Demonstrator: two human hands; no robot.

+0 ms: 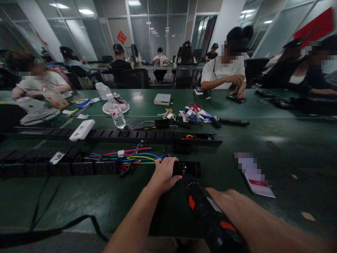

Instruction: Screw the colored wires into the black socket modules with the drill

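My left hand (165, 173) is closed on the left end of a small black socket block (187, 168) lying on the green table (276, 158). My right hand (225, 201) grips a black and orange electric screwdriver (210, 218), whose tip points into that block. Coloured wires (137, 156) run from the block's left side to a long black power strip (65, 165). My right fingers are mostly hidden behind the tool.
A second long black strip (147, 137) lies further back with a white device (82, 130) on it. A water bottle (112, 107), small fan (116, 107), white box (162, 99), scissors (195, 107) and a card (256, 179) sit around. Several people sit across the table.
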